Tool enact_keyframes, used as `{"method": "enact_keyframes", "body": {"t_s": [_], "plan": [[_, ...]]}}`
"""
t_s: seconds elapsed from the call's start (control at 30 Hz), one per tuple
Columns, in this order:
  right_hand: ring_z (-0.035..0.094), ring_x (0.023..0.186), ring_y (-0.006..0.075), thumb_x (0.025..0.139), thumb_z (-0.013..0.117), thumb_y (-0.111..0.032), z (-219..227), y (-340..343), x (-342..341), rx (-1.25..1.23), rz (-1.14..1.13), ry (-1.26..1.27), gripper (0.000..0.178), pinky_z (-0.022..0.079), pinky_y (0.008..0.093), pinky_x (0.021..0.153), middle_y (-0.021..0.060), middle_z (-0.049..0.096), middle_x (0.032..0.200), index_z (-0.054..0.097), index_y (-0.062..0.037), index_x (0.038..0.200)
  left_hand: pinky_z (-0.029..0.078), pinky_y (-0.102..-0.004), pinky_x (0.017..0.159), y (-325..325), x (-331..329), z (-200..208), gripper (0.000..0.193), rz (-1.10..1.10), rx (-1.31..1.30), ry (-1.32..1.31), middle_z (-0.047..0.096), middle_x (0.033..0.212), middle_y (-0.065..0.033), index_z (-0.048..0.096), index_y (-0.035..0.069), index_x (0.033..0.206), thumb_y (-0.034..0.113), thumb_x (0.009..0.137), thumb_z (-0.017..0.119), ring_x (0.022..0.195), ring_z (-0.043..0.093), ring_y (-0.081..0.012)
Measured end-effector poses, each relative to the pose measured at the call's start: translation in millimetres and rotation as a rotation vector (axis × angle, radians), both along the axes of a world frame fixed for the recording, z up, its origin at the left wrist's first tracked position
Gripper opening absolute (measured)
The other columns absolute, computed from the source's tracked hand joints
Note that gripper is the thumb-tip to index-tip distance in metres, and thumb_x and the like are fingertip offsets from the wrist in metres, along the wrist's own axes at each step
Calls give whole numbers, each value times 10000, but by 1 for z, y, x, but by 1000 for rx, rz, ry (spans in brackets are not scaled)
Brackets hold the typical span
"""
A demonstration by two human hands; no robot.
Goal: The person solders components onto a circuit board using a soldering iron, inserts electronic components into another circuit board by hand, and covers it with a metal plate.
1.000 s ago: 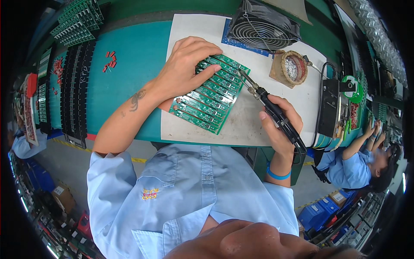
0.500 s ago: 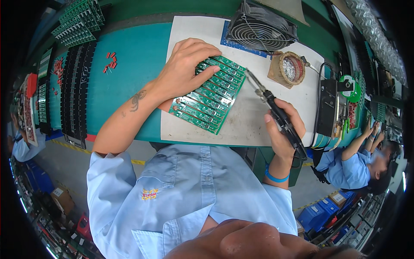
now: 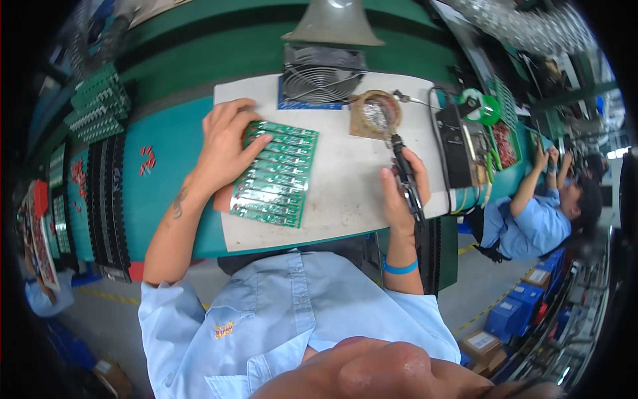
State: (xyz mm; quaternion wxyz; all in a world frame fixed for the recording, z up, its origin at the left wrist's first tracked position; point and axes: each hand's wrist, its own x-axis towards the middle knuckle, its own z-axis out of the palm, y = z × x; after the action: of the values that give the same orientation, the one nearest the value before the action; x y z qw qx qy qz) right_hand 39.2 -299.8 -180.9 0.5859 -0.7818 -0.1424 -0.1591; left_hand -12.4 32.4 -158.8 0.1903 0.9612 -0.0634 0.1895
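Observation:
A green circuit board panel [image 3: 282, 176] made of several narrow strips lies on a white sheet [image 3: 345, 179]. My left hand [image 3: 226, 143] grips its far left side, thumb on top and fingers curled along the edge. In my right hand [image 3: 401, 203] is a soldering iron [image 3: 406, 178] with a black handle. Its front end points at a round brown pot [image 3: 397, 110] that stands on a square base and holds shiny metal scraps. The tip overlaps the pot's near rim; whether it touches the scraps is hard to see.
A black fan [image 3: 323, 76] stands behind the sheet on a blue board. To the right are a black box [image 3: 452, 143] with a cable, a green wire spool [image 3: 490, 108] and red parts [image 3: 503, 146]. Leftward lie red components [image 3: 147, 160] and black racks [image 3: 106, 199]. A co-worker [image 3: 525, 219] sits at right.
The soldering iron has gone from beside the panel's right corner to the pot. My left hand stays on the panel. The whole view has shifted with my head.

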Motion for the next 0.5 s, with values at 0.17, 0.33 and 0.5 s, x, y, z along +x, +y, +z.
{"method": "enact_keyframes", "body": {"t_s": [0.17, 0.33, 0.5], "plan": [[595, 795, 169, 784, 782, 21, 0, 1, 7, 94, -1, -5, 481, 503, 266, 742, 96, 676, 1067, 653, -12, 1246, 474, -335, 902, 11, 1, 16, 214, -83, -426, 116, 651, 1174, -104, 607, 40, 1083, 141, 930, 719, 1020, 601, -206], [613, 801, 183, 766, 793, 18, 4, -5, 13, 93, 75, -72, 463, 506, 277, 745, 99, 686, 1022, 673, -8, 1212, 429, -198, 659, 17, -6, 26, 121, 29, -1134, 381, 623, 878, -9, 535, 72, 1102, 88, 1025, 628, 733, 522, -61], [625, 810, 189, 762, 795, 16, 6, -8, 10, 82, 120, -70, 460, 509, 281, 750, 103, 691, 1016, 676, -3, 1207, 396, -180, 658, 72, 7, 59, 136, 209, -1075, 206, 582, 848, 32, 564, 90, 1129, 126, 1023, 642, 720, 469, -39]]}}
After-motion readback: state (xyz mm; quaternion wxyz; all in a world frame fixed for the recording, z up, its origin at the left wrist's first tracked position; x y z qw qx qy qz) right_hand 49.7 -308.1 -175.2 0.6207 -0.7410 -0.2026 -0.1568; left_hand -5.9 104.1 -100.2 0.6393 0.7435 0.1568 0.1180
